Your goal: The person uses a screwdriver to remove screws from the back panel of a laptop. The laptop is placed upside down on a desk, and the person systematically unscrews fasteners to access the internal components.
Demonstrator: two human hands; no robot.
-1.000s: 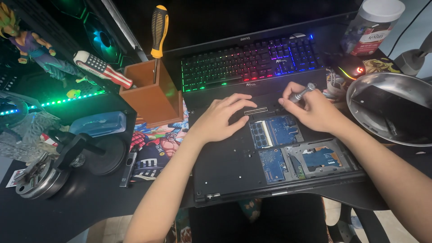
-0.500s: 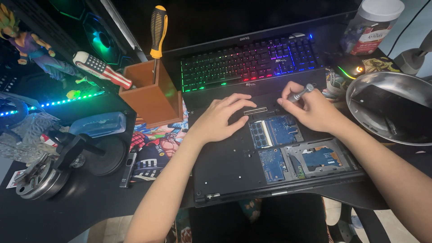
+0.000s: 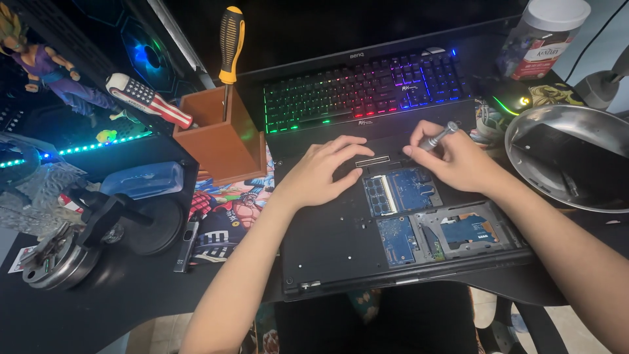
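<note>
The right hand (image 3: 458, 160) grips a small screwdriver (image 3: 438, 137), its tip seemingly hidden, while the left hand (image 3: 321, 174) lies open on the laptop (image 3: 327, 242).

This is someone's home computer desk, a hobbyist's corner in a dim room rather than a repair shop. Along the far edge of the black desk (image 3: 131, 301) a backlit keyboard (image 3: 367, 88) glows in rainbow colours beneath a monitor's lower bezel (image 3: 393, 49), a PC case fan (image 3: 147, 56) shines blue at the far left corner, and an LED strip (image 3: 78, 149) runs beside it. A collectible action figure (image 3: 39, 65) stands at the far left, a comic-print mouse mat (image 3: 226, 216) covers the middle, and a wooden holder (image 3: 219, 134) keeps a yellow-and-black screwdriver (image 3: 229, 42) upright beside the opened laptop (image 3: 393, 229).
</note>
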